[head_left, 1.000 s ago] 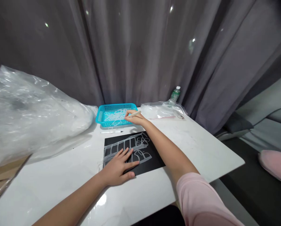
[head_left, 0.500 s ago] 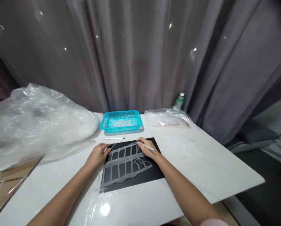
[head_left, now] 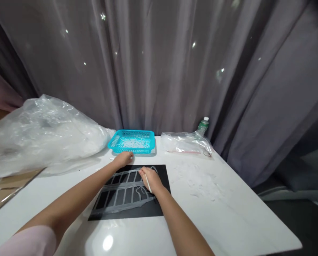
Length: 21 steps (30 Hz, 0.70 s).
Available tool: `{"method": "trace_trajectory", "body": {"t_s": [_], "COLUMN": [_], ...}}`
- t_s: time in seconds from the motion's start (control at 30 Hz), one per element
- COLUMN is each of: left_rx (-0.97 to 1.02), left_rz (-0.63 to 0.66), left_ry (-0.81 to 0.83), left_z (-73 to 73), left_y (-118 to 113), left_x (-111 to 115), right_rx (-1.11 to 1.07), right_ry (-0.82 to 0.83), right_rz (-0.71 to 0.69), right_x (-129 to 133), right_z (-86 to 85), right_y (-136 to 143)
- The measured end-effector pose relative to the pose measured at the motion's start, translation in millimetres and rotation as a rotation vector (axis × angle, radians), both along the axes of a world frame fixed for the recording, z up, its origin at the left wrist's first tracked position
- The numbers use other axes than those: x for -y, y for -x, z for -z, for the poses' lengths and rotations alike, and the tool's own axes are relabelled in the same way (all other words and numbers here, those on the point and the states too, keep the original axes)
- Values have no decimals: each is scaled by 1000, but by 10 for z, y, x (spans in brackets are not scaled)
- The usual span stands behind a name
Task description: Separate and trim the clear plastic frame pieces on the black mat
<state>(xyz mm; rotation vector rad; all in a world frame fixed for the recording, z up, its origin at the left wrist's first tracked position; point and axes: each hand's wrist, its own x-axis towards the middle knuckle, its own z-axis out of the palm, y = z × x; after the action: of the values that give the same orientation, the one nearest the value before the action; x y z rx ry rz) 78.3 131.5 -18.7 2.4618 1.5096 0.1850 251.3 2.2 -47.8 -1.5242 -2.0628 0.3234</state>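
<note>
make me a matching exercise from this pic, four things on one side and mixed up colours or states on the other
Column 1
1. basket
2. flat sheet
3. bottle
4. right hand

Column 2
A. black
B. closed around a slim pale stick
C. turquoise, perforated
D. partly green, white-capped

Pairs: 1-C, 2-A, 3-D, 4-B

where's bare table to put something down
Near right, between right forearm and table edge, short of the white scraps; also left, between cardboard and left forearm. Crowded: between blue basket and black sheet, at left hand.
</note>
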Motion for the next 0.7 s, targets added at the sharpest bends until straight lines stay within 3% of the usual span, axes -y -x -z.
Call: {"method": "trace_trajectory", "body": {"t_s": [0.2, 0.37, 0.47, 0.57, 0.7], "left_rx": [-98, -130, -115, -58, 65], "left_rz": [-68, -49, -16, -7, -109], "left_ry": [108, 127, 88, -1, -238], "left_z": [62, 0, -134, -360, -696], "left_y": [-148, -104, -61, -38, -17], "left_x": [-115, -58, -49, -134, -321], "right_rx": [43, 37, 24, 10, -8], "right_ry": [-29, -46, -49, -49, -62], "right_rz": [-48, -73, -76, -81, -118], "right_x": [20, 25, 25, 26, 53], "right_z": [3, 18, 24, 23, -9], "right_y": [-12, -2, 4, 9, -1]}}
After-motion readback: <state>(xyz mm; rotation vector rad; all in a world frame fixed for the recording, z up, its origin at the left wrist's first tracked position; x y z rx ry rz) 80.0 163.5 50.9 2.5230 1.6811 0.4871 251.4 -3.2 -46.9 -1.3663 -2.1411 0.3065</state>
